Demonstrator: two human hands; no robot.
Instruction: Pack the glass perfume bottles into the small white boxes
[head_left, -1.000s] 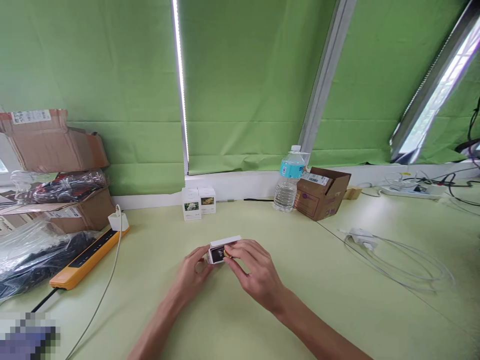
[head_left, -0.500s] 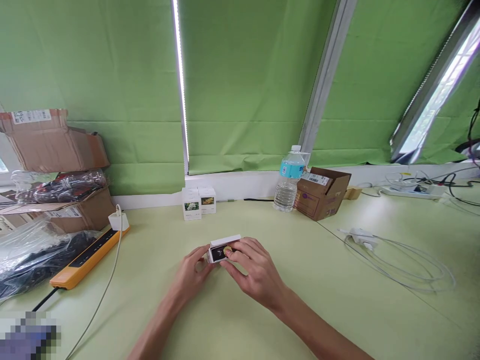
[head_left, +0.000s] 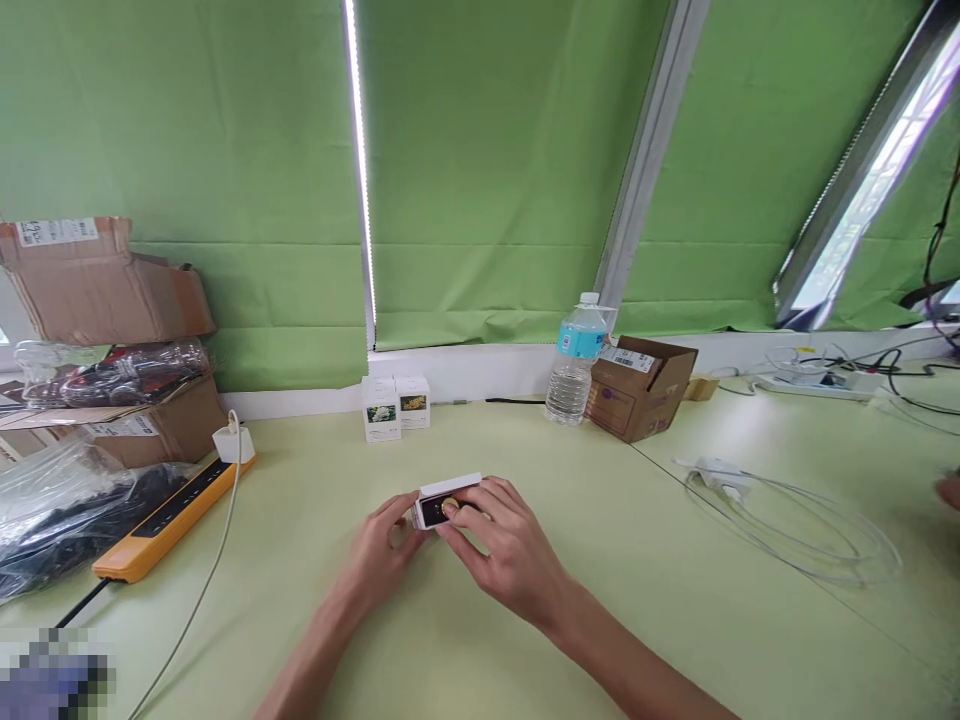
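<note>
A small white box [head_left: 450, 485] with an open flap and a dark inside lies between my hands, low over the pale green table. My left hand [head_left: 384, 545] grips its left end between thumb and fingers. With the fingers of my right hand [head_left: 506, 545] I pinch a small gold-rimmed round item [head_left: 448, 507] at the box's opening; part of it is covered by my thumb. Two white boxes with flower pictures [head_left: 382, 410] stand side by side farther back, near the wall.
A water bottle [head_left: 576, 360] and an opened brown carton [head_left: 641, 388] stand at the back. To the left are an orange power strip [head_left: 161, 520] and stacked cartons [head_left: 105, 290]. A white cable [head_left: 795, 520] is coiled at right. Another person's hand [head_left: 949, 490] shows at the right edge.
The gold-rimmed item and my right fingers have shifted slightly left over the box. Part of another person's hand has appeared at the right edge.
</note>
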